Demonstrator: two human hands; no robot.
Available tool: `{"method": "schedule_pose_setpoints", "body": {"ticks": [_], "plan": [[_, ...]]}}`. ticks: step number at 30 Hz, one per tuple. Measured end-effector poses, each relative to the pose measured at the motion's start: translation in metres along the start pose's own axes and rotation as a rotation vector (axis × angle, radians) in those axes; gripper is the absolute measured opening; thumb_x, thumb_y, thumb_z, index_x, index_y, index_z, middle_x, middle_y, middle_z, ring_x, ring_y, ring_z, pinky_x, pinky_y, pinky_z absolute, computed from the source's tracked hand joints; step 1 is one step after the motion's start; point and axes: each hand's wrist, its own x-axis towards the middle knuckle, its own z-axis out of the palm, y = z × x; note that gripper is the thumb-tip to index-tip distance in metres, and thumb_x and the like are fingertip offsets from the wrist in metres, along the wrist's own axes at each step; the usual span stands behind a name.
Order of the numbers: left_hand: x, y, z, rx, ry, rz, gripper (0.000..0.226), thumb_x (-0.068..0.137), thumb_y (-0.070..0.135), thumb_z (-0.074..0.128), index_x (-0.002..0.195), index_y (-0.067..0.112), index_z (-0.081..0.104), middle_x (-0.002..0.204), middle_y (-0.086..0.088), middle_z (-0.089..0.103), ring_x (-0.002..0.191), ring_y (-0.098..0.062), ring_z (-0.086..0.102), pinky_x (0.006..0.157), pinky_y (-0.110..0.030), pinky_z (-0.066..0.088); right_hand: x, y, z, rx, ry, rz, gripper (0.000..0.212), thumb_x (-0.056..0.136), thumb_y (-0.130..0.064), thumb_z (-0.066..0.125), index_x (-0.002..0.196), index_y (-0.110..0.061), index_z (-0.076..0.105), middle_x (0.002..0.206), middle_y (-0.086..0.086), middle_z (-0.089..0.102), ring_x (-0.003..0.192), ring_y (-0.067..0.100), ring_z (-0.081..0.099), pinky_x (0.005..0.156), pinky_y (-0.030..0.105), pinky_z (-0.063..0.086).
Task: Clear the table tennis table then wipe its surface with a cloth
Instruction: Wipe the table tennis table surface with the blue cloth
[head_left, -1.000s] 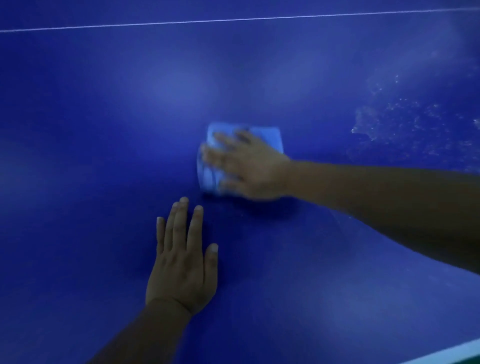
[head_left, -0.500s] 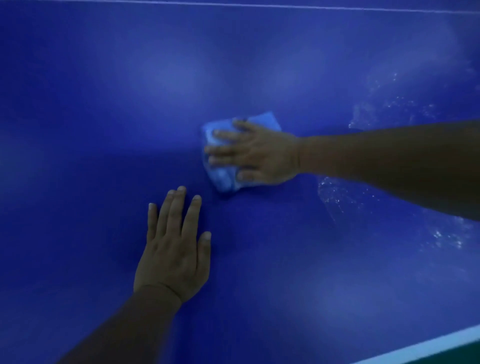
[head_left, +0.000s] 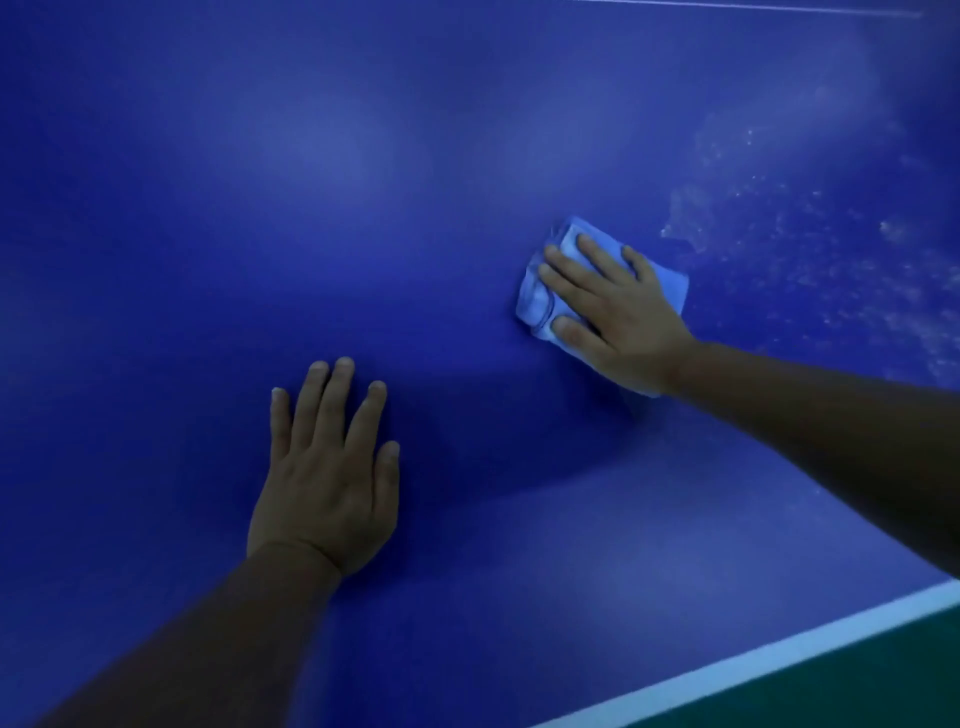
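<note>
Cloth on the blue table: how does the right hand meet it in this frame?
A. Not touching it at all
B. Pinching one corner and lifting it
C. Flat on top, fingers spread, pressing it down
C: the right hand lies flat with fingers spread over the cloth, which sits on the table.

Table tennis table (head_left: 363, 156) top smooth, semi-matt blue with soft sheen patches and pale speckled residue (head_left: 810, 249) at right, painted white edge line (head_left: 779, 654); cloth (head_left: 670, 283) soft, light blue, creased fabric.
</note>
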Motion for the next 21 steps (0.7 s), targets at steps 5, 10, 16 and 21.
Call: {"method": "schedule_pose_setpoints", "body": {"ticks": [5, 10, 16, 21], "plan": [[-0.001, 0.002, -0.002, -0.021, 0.022, 0.002, 0.064, 0.098, 0.042, 0.023, 0.146, 0.005, 0.044, 0.159, -0.019, 0.026, 0.151, -0.032, 0.011, 0.121, -0.058, 0.003, -0.019, -0.040, 0.002, 0.019, -0.046, 0.072, 0.063, 0.098, -0.055, 0.020, 0.155, -0.030, 0.030, 0.163, -0.012, 0.021, 0.153, 0.019, 0.010, 0.118, 0.055, 0.011], [0.000, 0.002, -0.002, -0.029, 0.002, -0.011, 0.070, 0.096, 0.049, 0.018, 0.151, 0.009, 0.036, 0.163, -0.014, 0.016, 0.153, -0.024, -0.002, 0.122, -0.048, -0.009, -0.090, -0.044, 0.012, 0.067, -0.002, 0.158, 0.059, 0.101, -0.053, 0.021, 0.154, -0.030, 0.032, 0.162, -0.015, 0.019, 0.153, 0.014, 0.008, 0.119, 0.050, 0.010], [-0.002, 0.000, -0.007, -0.052, -0.021, 0.018, 0.070, 0.097, 0.052, 0.022, 0.153, 0.011, 0.032, 0.165, -0.012, 0.010, 0.153, -0.023, -0.006, 0.122, -0.047, -0.011, -0.170, -0.076, 0.026, 0.100, 0.057, 0.483, 0.060, 0.102, -0.055, 0.015, 0.154, -0.029, 0.031, 0.161, -0.016, 0.018, 0.153, 0.012, 0.006, 0.119, 0.047, 0.013], [-0.012, 0.002, -0.016, -0.182, 0.026, 0.038, 0.058, 0.097, 0.037, 0.035, 0.143, 0.005, 0.044, 0.157, -0.014, 0.030, 0.151, -0.027, 0.014, 0.123, -0.051, -0.002, -0.231, -0.118, 0.040, 0.158, 0.172, 0.671, 0.057, 0.103, -0.052, 0.025, 0.151, -0.026, 0.039, 0.159, -0.015, 0.028, 0.151, 0.011, 0.013, 0.116, 0.046, 0.019]]}}
